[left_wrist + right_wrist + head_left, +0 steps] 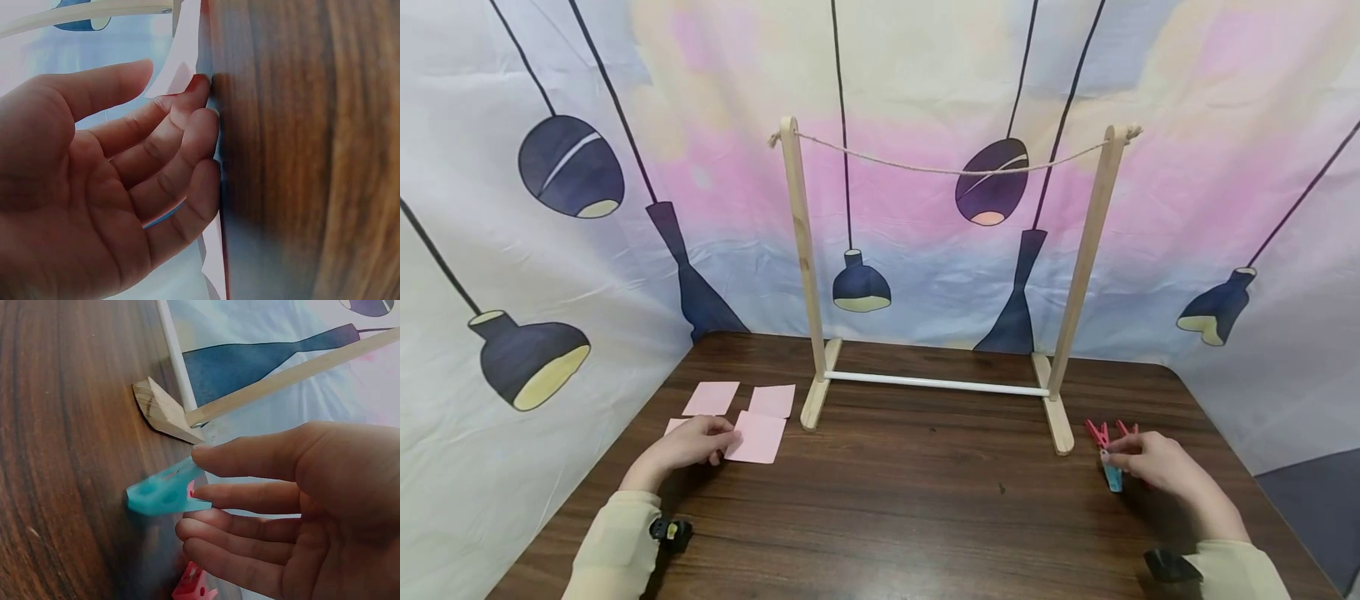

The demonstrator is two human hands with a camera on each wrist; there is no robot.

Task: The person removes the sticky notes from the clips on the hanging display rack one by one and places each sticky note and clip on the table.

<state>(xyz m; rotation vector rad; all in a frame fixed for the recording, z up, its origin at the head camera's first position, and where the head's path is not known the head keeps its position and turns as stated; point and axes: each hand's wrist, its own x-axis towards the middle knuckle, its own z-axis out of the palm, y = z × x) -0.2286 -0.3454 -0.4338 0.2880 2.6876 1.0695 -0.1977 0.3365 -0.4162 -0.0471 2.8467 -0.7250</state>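
Observation:
In the head view my left hand [696,440] is at the left edge of a pink square of paper [758,437]. The left wrist view shows the fingertips behind the lifted paper corner [178,75], the thumb apart from it. On the right, my right hand [1161,462] pinches a teal clothespin [1112,477] between thumb and index finger. That clothespin [164,490] points its closed end toward the tabletop in the right wrist view, while the other fingers stay loosely bent. Red clothespins [1098,434] lie beside this hand, partly hidden by it.
More pink paper squares [711,397] lie at the table's left. A wooden stand [806,250] with a white bottom bar [932,383] rises at the back middle. Twine [917,169] sags between its post tops. A patterned cloth [917,308] hangs behind the brown table [917,517].

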